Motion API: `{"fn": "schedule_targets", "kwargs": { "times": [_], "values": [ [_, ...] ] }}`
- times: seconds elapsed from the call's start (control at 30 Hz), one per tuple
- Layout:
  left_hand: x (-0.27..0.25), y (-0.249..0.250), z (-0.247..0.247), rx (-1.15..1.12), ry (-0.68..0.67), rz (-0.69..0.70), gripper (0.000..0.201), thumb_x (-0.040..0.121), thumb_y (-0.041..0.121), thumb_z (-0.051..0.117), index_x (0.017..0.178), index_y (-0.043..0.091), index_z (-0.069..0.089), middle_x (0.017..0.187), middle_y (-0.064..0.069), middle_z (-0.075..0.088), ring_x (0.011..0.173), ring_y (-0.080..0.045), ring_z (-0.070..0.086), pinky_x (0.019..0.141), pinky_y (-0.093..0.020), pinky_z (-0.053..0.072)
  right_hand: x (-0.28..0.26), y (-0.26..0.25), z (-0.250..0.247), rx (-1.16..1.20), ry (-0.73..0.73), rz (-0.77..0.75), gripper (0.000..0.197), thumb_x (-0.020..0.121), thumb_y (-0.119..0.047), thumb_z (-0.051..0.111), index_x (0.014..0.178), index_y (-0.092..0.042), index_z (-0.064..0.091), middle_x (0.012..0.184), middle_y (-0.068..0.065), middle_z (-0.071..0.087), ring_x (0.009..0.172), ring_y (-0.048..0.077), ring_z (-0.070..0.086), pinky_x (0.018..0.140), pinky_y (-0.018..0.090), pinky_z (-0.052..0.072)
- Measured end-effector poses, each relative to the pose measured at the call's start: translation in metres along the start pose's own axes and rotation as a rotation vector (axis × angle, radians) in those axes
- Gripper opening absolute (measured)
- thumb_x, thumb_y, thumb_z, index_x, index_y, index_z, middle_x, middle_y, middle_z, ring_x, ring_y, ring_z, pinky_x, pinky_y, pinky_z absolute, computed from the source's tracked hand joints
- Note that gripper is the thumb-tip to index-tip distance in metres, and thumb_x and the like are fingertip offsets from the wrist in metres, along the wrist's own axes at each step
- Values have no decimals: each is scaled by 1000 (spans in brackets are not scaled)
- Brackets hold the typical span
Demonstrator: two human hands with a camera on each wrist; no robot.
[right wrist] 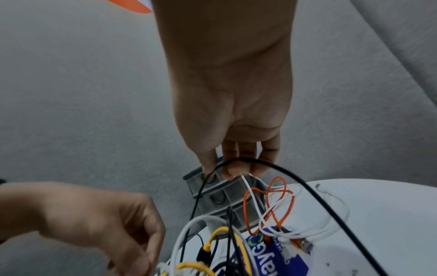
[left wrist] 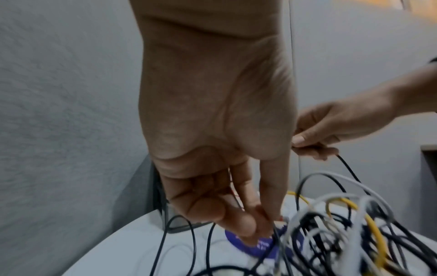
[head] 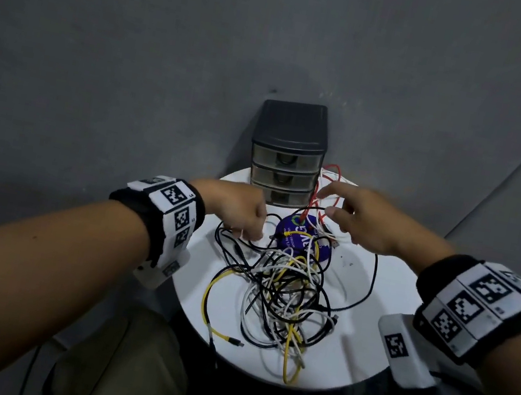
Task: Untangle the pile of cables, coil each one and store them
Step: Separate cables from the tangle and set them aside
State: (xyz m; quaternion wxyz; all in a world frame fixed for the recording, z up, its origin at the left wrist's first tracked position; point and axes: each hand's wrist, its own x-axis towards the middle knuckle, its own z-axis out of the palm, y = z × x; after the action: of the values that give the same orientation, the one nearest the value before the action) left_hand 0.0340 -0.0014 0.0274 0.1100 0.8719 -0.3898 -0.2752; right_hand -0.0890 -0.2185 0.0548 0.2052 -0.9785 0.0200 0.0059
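Note:
A tangle of black, white and yellow cables (head: 284, 288) lies on a round white table (head: 376, 339). My left hand (head: 248, 230) is at the pile's far left edge, and its fingertips (left wrist: 257, 222) pinch a cable there whose colour I cannot tell. My right hand (head: 329, 206) is held above the table's far side, and thumb and forefinger pinch a raised black cable (right wrist: 307, 186). A white cable (right wrist: 335, 203) also runs up to those fingertips. A red cable (right wrist: 246, 209) loops just below them.
A small dark drawer unit (head: 286, 153) with three clear drawers stands at the table's back edge, against a grey wall. A round purple sticker (head: 294, 234) lies under the cables. A yellow cable (head: 207, 296) ends near the front edge. My knees are below.

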Motion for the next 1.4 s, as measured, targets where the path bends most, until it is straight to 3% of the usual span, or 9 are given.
{"fn": "schedule_targets", "kwargs": {
  "times": [0.13,0.33,0.5,0.6,0.83,0.97,1.1,1.27,1.4],
  "values": [
    [0,-4,21,84,-74,-38,13,89,25,71,88,13,76,79,-3,78,71,-16,72,83,-38,62,5,-3,7,-49,87,-6,20,102,-19,56,112,-25,71,91,-5,61,85,20,56,75,30,41],
    [11,2,52,137,-45,39,27,98,28,63,77,11,67,65,-2,63,59,-15,53,65,-28,44,0,3,16,-74,28,67,22,100,-15,55,105,-24,75,106,0,70,88,19,58,81,27,41],
    [9,0,48,99,1,111,25,94,21,68,71,16,61,64,5,57,60,-6,47,59,-19,37,-13,6,26,-138,-96,38,24,102,-16,56,115,-23,75,120,1,72,103,21,62,83,23,37],
    [6,-4,40,50,55,124,27,95,25,69,72,12,62,75,-2,70,74,-16,61,70,-31,47,-17,6,28,-166,-100,53,29,103,-21,53,128,-26,68,129,3,65,116,25,59,92,29,41],
    [-16,17,0,-28,300,321,20,97,24,64,79,16,66,72,2,67,63,-7,56,66,-31,48,-14,-18,43,-15,-68,-91,32,96,-34,60,127,-31,55,112,-3,62,104,22,59,89,43,50],
    [-22,18,-8,-26,520,345,22,97,38,60,78,26,61,67,6,57,66,-15,54,66,-39,49,-14,-14,46,16,-98,48,33,102,-34,48,135,-31,46,123,-3,60,116,25,54,100,49,44],
    [-27,26,-14,-162,732,396,17,98,31,59,86,22,66,72,5,62,67,-9,54,66,-33,47,-16,-8,40,92,-231,43,41,101,-36,53,141,-28,46,137,2,54,126,24,50,107,40,39],
    [-31,49,-30,-309,806,500,17,100,22,58,89,13,68,73,2,63,69,-8,55,69,-32,45,-15,-20,19,291,118,-27,59,87,-41,69,140,-30,45,133,-5,51,123,15,49,101,30,39],
    [-31,60,-36,-298,800,543,18,100,23,58,90,13,69,80,-7,67,78,-24,62,74,-42,49,-5,-27,6,220,241,-51,45,90,-58,44,119,-27,60,113,4,62,106,25,59,92,45,48]
  ]
}}
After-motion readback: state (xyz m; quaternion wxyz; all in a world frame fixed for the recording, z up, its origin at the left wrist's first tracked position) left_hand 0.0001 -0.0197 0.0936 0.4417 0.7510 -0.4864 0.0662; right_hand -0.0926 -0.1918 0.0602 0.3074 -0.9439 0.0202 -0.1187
